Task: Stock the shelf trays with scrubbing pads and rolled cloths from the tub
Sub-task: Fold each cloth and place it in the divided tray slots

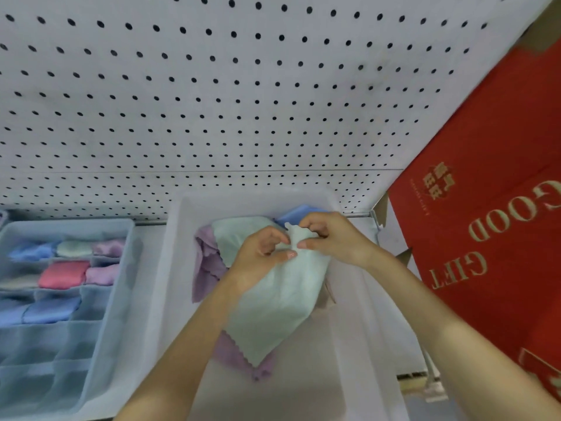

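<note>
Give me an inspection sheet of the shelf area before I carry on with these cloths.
Surface: white shelf, bearing the tray and tub side by side.
Job's things: translucent tub holds an unrolled mint cloth, purple cloth and blue cloth. The blue divided tray on the left holds rolled cloths in its far compartments. No scrubbing pads seen.
Clutter: nothing seen.
Hands: left hand and right hand both pinch the mint cloth's top edge over the tub.
Cables: nothing seen.
Surroundings: pegboard behind; red carton on the right.
</note>
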`<state>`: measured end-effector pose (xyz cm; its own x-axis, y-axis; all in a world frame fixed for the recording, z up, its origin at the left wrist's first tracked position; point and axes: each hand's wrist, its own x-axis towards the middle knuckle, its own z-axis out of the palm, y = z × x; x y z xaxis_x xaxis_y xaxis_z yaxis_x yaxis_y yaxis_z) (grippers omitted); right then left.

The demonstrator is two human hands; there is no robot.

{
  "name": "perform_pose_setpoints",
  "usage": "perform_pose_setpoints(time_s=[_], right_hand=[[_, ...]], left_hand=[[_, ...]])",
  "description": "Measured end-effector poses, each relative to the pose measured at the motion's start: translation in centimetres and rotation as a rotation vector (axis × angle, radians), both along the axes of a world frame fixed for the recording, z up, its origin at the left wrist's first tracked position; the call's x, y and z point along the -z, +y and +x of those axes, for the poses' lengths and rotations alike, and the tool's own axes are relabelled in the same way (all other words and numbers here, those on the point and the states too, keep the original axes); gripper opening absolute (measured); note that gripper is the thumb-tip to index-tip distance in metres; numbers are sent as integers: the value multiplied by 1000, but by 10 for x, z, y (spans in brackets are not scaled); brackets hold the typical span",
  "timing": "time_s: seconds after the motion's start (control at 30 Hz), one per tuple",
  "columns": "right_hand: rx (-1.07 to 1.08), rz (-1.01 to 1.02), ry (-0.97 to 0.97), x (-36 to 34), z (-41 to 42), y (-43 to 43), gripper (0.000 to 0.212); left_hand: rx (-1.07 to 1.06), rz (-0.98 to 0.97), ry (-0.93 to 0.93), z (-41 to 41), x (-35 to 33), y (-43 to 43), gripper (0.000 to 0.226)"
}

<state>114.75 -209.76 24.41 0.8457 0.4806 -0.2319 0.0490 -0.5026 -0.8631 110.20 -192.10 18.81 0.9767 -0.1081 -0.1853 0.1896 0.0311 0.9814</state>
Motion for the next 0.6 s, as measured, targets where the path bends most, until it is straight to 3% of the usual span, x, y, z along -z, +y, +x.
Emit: perform_pose_setpoints(time_s=[0.13,0.47,0.6], right_hand=[[29,25,6,1,1,-2,14],[95,42,0,0,3,-3,18],[161,36,-11,3,4,-4,17]], left_hand=[[59,13,4,0,2,8,24],[66,113,45,-4,12,16,22],[97,262,45,-6,14,19,32]])
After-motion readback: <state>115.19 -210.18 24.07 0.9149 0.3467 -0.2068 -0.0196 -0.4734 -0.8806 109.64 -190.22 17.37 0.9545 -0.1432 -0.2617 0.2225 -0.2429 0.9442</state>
